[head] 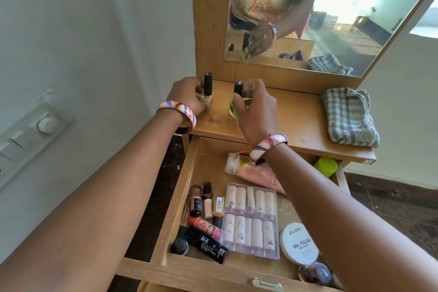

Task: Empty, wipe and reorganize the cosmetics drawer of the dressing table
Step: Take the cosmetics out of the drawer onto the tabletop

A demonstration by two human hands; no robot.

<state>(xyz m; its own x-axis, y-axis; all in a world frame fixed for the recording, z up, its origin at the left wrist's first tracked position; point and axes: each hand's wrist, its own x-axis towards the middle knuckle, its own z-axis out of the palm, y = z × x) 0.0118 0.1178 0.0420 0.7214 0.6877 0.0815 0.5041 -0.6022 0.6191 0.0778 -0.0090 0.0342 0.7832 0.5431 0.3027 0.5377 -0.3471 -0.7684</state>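
The wooden drawer (180,199) stands pulled out below the dressing table top (294,121). My left hand (187,95) grips a beige nail polish bottle (208,92) with a black cap, upright at the top's back left. My right hand (256,106) holds a green nail polish bottle (233,108) with a black cap, standing just right of the beige one. In the drawer lie a pink tube (258,173), a clear case of small bottles (251,220), a white nail polish remover tub (299,243), a black makeup stick (208,244) and several small lipsticks and polishes.
A folded grey checked cloth (349,118) lies on the right of the table top. A mirror (308,12) rises behind the top. A green cap (326,167) shows at the drawer's back right. A wall with a switch panel (30,130) is on the left.
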